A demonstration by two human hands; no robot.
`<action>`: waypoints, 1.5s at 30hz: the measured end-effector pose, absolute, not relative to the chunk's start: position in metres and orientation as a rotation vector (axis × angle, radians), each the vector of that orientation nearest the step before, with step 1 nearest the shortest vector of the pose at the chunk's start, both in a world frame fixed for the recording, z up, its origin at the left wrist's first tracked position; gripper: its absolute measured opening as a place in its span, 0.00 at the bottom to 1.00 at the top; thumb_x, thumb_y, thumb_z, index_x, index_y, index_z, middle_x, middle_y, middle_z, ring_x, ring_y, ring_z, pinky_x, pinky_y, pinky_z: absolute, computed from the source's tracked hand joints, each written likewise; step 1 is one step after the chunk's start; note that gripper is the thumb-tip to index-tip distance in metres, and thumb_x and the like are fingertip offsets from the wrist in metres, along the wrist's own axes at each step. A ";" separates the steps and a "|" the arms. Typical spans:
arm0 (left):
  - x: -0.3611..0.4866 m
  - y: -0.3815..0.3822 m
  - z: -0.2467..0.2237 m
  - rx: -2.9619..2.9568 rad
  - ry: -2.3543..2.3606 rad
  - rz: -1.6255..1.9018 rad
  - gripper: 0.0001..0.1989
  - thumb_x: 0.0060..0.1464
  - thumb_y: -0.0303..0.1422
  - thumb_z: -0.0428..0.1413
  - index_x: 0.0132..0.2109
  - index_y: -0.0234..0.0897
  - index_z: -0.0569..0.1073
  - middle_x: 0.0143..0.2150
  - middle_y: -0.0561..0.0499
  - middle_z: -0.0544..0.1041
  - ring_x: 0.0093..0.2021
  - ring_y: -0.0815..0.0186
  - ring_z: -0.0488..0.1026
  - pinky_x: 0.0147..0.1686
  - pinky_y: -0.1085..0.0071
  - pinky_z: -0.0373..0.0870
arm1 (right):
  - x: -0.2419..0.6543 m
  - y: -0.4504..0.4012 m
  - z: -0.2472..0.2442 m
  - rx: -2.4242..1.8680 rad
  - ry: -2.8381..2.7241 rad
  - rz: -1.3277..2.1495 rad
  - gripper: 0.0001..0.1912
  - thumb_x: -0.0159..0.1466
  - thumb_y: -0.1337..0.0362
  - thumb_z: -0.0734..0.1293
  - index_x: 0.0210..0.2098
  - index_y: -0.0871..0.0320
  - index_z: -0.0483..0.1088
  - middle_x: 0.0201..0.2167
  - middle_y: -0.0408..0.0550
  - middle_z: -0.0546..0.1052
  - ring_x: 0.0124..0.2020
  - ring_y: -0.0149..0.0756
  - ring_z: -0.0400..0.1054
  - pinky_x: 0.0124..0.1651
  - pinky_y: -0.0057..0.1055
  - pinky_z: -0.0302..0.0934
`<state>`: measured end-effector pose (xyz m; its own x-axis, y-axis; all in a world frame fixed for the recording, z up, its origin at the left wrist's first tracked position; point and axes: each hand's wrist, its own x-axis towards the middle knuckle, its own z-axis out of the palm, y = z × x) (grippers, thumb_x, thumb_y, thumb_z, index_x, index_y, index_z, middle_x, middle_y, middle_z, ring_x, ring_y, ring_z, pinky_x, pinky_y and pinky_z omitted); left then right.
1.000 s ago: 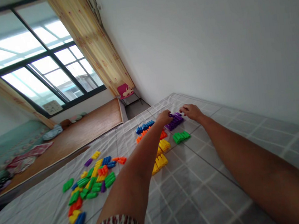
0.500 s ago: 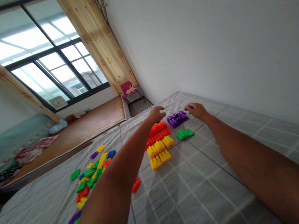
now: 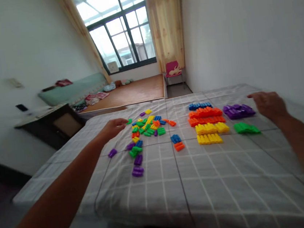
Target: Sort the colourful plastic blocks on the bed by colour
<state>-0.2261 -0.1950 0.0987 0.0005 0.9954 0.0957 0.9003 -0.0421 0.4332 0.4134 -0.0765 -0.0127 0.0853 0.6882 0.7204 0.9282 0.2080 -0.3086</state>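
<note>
Swings the left hand (image 3: 114, 127) from the purple blocks (image 3: 239, 111) to a green block (image 3: 129, 121) by the mixed pile (image 3: 149, 121), cannot tell whether gripping it; keeps the right hand (image 3: 270, 105) beside the purple blocks, part-uncurled, seemingly empty. Turns from grouped rows (image 3: 206, 120) to loose pieces.

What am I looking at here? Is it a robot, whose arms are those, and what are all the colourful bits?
No robot here! It's one person with a bare left hand and right hand. The camera sits on their head, looking forward and down.

On the grey checked cloth lie colourful pieces. Toward the left is a loose, mixed pile. Toward the right, pieces are grouped by colour: blue group, orange group, yellow group, purple group and green group.

The left hand is beside a green piece; I can't tell whether it's touching. The right hand is near the purple group, with nothing visible in it.
</note>
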 end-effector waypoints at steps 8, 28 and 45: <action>-0.307 -0.263 0.050 1.918 1.933 0.019 0.31 0.39 0.41 0.62 0.54 0.41 0.73 0.43 0.48 0.79 0.39 0.61 0.76 0.39 0.72 0.69 | 0.215 -0.114 0.031 -1.100 -2.312 0.158 0.16 0.65 0.52 0.58 0.43 0.50 0.73 0.43 0.52 0.77 0.39 0.46 0.72 0.42 0.43 0.64; -0.260 -0.202 0.004 2.351 1.772 0.394 0.23 0.48 0.27 0.54 0.53 0.40 0.74 0.50 0.48 0.76 0.48 0.61 0.73 0.52 0.69 0.66 | 0.004 -0.173 0.004 -0.562 -2.843 0.233 0.21 0.58 0.69 0.66 0.51 0.54 0.70 0.50 0.52 0.72 0.47 0.40 0.68 0.48 0.34 0.61; -0.265 -0.198 0.024 2.203 1.686 0.075 0.20 0.44 0.38 0.60 0.47 0.41 0.76 0.39 0.52 0.79 0.38 0.64 0.75 0.37 0.75 0.67 | 0.061 -0.129 0.028 -1.310 -2.679 0.192 0.16 0.66 0.58 0.58 0.34 0.55 0.76 0.32 0.51 0.80 0.35 0.40 0.73 0.36 0.31 0.60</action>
